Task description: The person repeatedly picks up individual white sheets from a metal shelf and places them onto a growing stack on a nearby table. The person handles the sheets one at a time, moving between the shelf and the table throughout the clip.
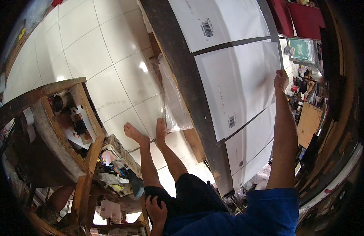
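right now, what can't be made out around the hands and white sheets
In the head view:
Farthest white sheet: far end cut off by the upper edge.
Left hand: palm hidden by the hand itself.
Right hand: too small to tell whether it grips the next sheet.

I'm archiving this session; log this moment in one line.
right hand: at right edge of white sheet; left hand: on dark shorts; white sheet: on dark table
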{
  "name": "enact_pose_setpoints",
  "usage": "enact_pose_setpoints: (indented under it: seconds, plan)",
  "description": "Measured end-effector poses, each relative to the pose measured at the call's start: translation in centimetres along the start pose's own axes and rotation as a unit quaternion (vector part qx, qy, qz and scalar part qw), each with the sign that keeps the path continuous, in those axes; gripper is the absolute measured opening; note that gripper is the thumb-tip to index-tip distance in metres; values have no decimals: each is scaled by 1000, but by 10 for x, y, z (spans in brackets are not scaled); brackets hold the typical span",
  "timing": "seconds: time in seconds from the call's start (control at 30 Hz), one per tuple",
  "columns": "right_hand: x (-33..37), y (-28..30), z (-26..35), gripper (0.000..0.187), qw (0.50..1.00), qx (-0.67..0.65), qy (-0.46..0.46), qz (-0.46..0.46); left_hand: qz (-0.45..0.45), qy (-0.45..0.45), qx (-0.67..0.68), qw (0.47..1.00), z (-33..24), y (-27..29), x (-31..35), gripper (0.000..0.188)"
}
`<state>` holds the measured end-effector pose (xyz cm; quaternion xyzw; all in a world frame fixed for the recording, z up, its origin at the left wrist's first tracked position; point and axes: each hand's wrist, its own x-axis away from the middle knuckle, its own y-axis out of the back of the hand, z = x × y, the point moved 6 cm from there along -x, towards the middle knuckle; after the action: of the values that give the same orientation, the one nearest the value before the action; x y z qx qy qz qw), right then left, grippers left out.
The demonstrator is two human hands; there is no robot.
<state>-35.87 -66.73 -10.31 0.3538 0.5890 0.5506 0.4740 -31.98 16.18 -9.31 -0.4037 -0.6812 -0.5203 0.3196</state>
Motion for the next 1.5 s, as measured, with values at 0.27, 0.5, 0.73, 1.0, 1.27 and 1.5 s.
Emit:
enact_pose_setpoints:
  seconds: [0.27,0.5,0.73,1.0,1.27,1.5]
  plan:
    - [-19,-1,-4,23,995,-29,82,-42,-35,-25,-20,999,-13,2,-6,41]
    - [-21,-5,2,15,993,66,95,-40,-37,-28,-16,999,-17,2,-8,41]
    - [-23,4,5,18,991,88,92,-43,-35,-29,0,999,-19,9,-9,39]
    - [80,31,134,26,957,-172,135,-189,-96,-51,52,993,-16,16,-3,33]
    - [332,80,343,15,802,-535,88,253,-204,-173,252,930,-106,196,38,25]
    - [433,89,350,11,709,-469,182,494,-546,-246,235,765,-125,400,194,24]
